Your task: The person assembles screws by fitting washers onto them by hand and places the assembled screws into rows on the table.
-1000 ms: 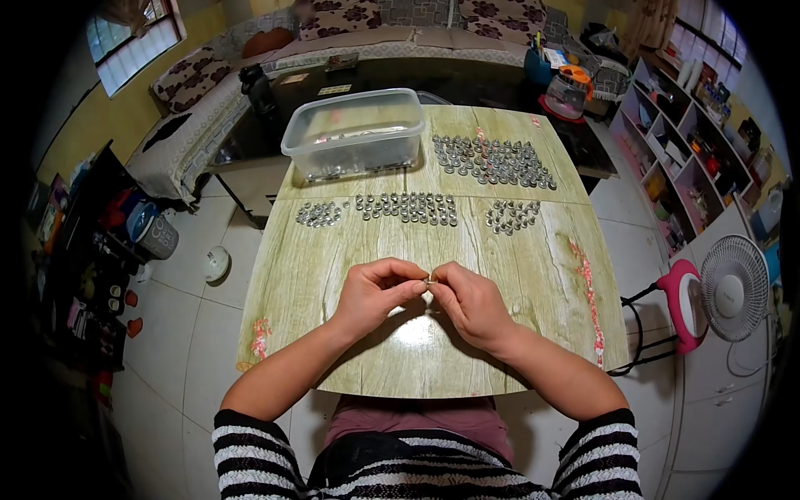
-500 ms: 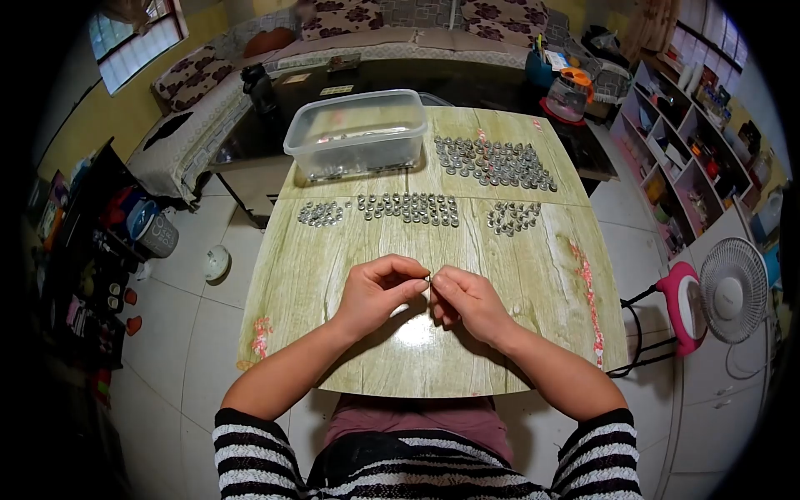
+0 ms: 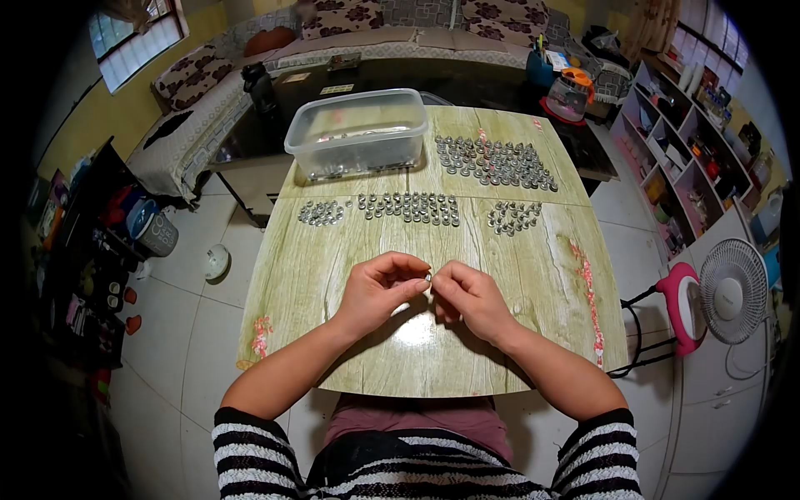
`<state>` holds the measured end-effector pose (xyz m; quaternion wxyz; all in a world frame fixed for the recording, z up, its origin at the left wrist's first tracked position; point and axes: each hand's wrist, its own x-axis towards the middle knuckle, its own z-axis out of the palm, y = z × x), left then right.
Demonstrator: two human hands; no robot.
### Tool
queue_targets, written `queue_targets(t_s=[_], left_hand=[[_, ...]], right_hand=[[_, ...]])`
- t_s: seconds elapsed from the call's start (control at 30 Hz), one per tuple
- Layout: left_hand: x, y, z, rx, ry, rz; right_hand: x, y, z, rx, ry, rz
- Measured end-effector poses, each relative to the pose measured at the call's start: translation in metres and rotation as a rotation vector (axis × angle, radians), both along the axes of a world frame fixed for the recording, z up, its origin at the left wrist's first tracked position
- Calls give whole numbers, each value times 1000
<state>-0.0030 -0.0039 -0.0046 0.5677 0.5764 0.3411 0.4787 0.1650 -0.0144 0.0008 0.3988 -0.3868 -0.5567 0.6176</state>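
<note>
Small metal piece [image 3: 429, 278], just below the centre of the frame, and that's where both hands meet! The left hand [image 3: 379, 288] has it nipped between thumb and forefinger, and the right hand [image 3: 468, 302] comes in from the other side, its fingers drawn together, thumb and forefinger pinching at the same piece. Fingertips cover most of it, so I can't fairly tell its exact shape or whether it is one part or two. Both hands sit above the tabletop [image 3: 292, 283], forearms reaching up from the lower corners.

Good technique here, I'd judge: let one pinch hold firm while the other makes the small adjustments, with light pressure, ends lined up straight, no forcing at a slant. Working low over the bare wood looks sensible too, since a slip would land close by.

Further up, the metal pieces stand in groups: a large block [image 3: 496, 163] upper right of centre, rows [image 3: 408, 209] mid-frame, a smaller cluster [image 3: 514, 218] beside them, flat silvery bits [image 3: 321, 214] to the left, below a clear plastic box [image 3: 358, 156].
</note>
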Motion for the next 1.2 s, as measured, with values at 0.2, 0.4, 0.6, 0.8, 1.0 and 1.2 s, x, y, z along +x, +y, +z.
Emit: queue_targets(t_s=[0.2,0.4,0.6,0.8,1.0,1.2], left_hand=[[0,-1,1,0,10,-3],[1,-1,2,20,19,-42],[0,1,2,-55,45,-86],[0,0,2,-37,63,-61],[1,-1,4,-46,31,-66],[1,-1,2,-59,13,-91]], right_hand=[[0,0,2,-1,14,-32],[0,0,3,15,-41,15],[2,1,0,17,-42,41],[2,0,5,25,12,-37],[0,-4,8,61,-14,-74],[-1,-7,15,24,-55,-58]])
